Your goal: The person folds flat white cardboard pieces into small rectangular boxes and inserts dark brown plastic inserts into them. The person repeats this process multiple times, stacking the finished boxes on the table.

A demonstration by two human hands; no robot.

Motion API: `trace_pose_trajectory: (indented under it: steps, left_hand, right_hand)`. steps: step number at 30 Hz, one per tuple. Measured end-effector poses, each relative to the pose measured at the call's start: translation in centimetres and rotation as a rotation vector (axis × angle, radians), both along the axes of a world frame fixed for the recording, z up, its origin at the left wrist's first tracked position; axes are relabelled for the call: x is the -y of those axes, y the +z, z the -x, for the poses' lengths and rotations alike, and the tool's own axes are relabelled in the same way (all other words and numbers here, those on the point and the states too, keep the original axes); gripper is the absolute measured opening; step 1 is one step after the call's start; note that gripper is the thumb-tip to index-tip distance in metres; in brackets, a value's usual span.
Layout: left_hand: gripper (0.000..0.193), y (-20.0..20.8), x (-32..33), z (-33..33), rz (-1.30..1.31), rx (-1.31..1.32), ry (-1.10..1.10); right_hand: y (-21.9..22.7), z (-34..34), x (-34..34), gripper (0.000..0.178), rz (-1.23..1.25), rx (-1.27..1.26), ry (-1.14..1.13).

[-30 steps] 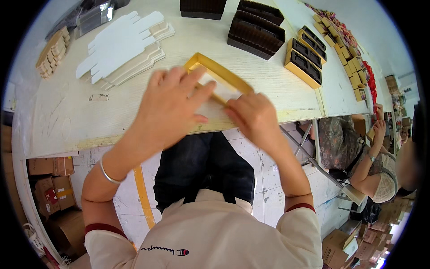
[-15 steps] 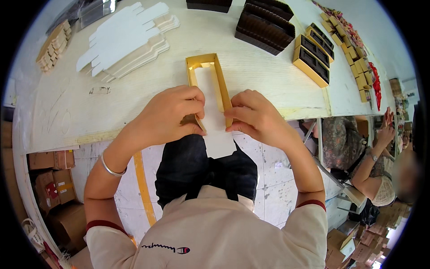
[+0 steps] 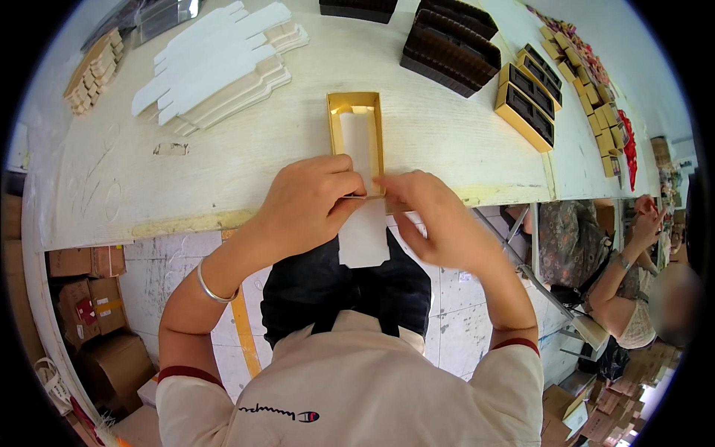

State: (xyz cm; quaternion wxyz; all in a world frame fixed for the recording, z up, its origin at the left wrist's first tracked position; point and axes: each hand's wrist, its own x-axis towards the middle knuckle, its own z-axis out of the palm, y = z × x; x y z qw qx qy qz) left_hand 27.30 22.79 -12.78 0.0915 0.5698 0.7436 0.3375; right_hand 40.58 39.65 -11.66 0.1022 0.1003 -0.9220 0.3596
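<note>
A shallow, long cardboard box [image 3: 376, 138] lies on the table in front of me, half folded. Its raised walls are gold inside and its base is white. From its near end a flat white flap [image 3: 363, 237] hangs past the table edge, above my lap. My left hand [image 3: 313, 195] is closed in a pinch at the near left corner, on a small folded-in tab. At the near right corner, the fingertips of my right hand [image 3: 439, 216] touch the wall, with the thumb held apart below. This hand is slightly blurred.
Stacked white flat box blanks [image 3: 216, 67] lie at the far left, beside a pile of small cardboard pieces [image 3: 93, 71]. Dark brown plastic trays [image 3: 450, 52] and gold boxes with dark inserts [image 3: 525, 115] stand far right. A co-worker [image 3: 629, 261] sits at right.
The near ends of the side walls have come together, and small tabs now fold across the near end. My right thumb has come away from the box. The box looks straighter.
</note>
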Motion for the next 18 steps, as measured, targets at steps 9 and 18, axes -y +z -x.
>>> trace_pose_trajectory:
  steps: [9, 18]
  left_hand:
    - [0.018, 1.3, 0.6, 1.5, 0.105, 0.428, -0.123]
    - [0.020, 0.0, 0.5, 0.8, -0.048, 0.511, 0.009]
  right_hand:
    - [-4.4, -0.1, 0.7, 0.037, -0.125, -0.490, -0.033]
    - [-3.9, 1.5, 3.0, 0.036, 0.440, -0.342, -0.285]
